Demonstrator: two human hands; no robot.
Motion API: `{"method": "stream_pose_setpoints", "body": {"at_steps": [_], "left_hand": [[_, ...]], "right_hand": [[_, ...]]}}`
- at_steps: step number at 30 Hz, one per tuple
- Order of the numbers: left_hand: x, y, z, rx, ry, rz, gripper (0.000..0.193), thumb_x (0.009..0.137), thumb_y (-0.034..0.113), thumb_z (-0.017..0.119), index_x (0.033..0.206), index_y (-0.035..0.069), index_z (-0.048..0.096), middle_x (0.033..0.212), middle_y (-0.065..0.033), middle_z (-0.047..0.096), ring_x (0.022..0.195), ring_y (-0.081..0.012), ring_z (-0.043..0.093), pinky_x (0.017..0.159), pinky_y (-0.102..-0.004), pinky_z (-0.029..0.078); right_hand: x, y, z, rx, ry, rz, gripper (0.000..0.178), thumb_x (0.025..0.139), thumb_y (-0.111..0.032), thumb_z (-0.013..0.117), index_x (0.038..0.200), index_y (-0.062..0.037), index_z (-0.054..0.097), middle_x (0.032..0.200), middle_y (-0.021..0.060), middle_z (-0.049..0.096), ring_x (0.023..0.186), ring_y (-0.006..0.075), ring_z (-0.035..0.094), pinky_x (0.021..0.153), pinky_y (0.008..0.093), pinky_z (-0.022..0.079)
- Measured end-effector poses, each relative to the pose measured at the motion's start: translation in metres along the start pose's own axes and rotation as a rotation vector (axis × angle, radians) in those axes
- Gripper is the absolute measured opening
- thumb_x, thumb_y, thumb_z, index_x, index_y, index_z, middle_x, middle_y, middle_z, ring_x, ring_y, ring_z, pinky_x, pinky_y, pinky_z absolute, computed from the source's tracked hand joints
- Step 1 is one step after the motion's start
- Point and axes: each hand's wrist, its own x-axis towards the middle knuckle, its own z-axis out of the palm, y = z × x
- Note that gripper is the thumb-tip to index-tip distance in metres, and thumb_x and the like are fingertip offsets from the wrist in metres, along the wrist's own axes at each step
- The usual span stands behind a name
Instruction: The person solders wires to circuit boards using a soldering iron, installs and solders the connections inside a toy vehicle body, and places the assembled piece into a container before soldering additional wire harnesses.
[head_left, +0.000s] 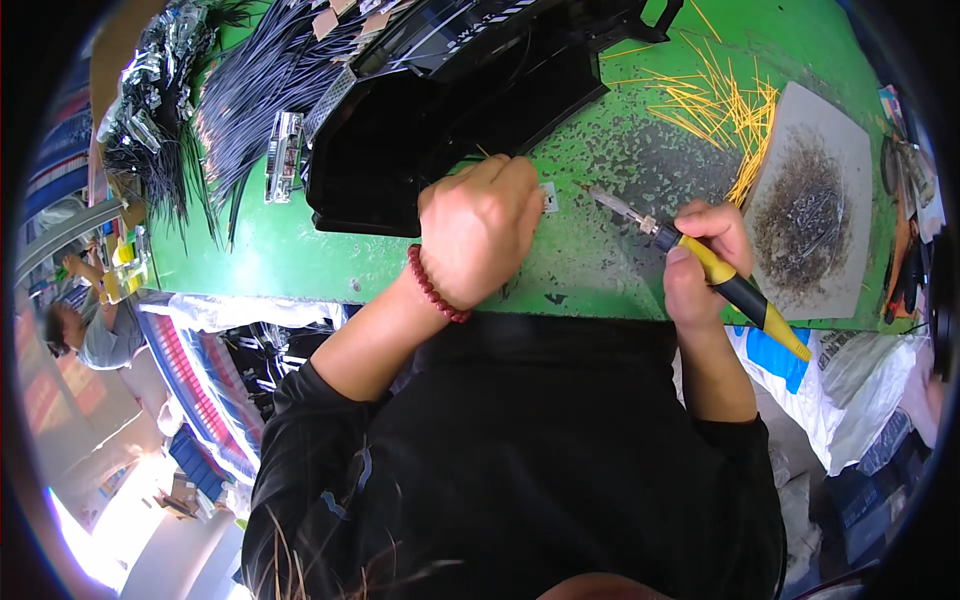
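Note:
In my right hand [708, 262] is a yellow-and-black soldering iron [748, 298], held like a pen. Its metal tip points left, toward a small whitish piece [549, 197] beside the fingers of my left hand [478, 225]; a gap separates the two. My left hand, with a red bead bracelet [432, 285] at its wrist, is closed with the back of the hand up. The hand itself hides what its fingers grip. Right behind it lies a large black plastic shell [375, 135]. A short yellow strand [483, 152] shows just above the knuckles.
Yellow wires [715, 100] are scattered at the far right of the green table [230, 270]. A grey, soot-stained board [860, 170] lies beside them. Bundled black wires [255, 95] and a clear-and-silver part [284, 157] are on the left. Hand tools [908, 220] line the right edge. Another person [105, 330] is far left.

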Motion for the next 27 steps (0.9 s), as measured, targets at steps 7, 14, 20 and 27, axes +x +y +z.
{"method": "stream_pose_setpoints", "body": {"at_steps": [7, 14, 20, 27], "left_hand": [[0.0, 0.003, 0.0, 0.021, -0.016, -0.016, 0.013, 0.074, 0.005, 0.069, 0.069, 0.006, 0.056, 0.064, -0.0074, 0.058, 0.058, -0.0263, 0.059, 0.052, -0.0344, 0.046], [0.001, 0.003, -0.002, 0.024, -0.051, -0.025, 0.012, 0.075, 0.009, 0.069, 0.073, 0.007, 0.057, 0.068, -0.0073, 0.059, 0.061, -0.0264, 0.06, 0.053, -0.0358, 0.048], [0.002, 0.003, -0.008, 0.043, -0.081, -0.031, 0.013, 0.075, 0.012, 0.069, 0.074, 0.008, 0.056, 0.07, -0.0066, 0.059, 0.064, -0.0263, 0.061, 0.054, -0.0368, 0.049], [0.0, -0.001, -0.016, -0.228, -0.027, -0.116, 0.012, 0.073, 0.007, 0.07, 0.075, 0.006, 0.058, 0.073, -0.0071, 0.059, 0.067, -0.027, 0.06, 0.055, -0.0365, 0.048]], "right_hand": [[-0.001, 0.002, -0.002, 0.004, 0.027, -0.032, 0.022, 0.079, -0.013, 0.066, 0.09, -0.0017, 0.051, 0.075, 0.0024, 0.048, 0.064, 0.0077, 0.039, 0.057, 0.0239, 0.031], [0.0, -0.004, -0.002, -0.013, 0.007, 0.003, 0.02, 0.079, -0.007, 0.065, 0.093, -0.0011, 0.051, 0.074, 0.0019, 0.048, 0.064, 0.0056, 0.04, 0.056, 0.0219, 0.032], [0.003, -0.013, 0.012, 0.028, 0.038, 0.046, 0.043, 0.088, -0.018, 0.068, 0.12, 0.0027, 0.05, 0.091, 0.0106, 0.064, 0.076, 0.0086, 0.057, 0.068, 0.0218, 0.046], [0.018, -0.016, 0.037, -0.485, -0.196, -0.177, 0.035, 0.081, -0.001, 0.07, 0.114, -0.0024, 0.058, 0.083, 0.0103, 0.067, 0.073, 0.013, 0.067, 0.063, 0.0227, 0.054]]}}
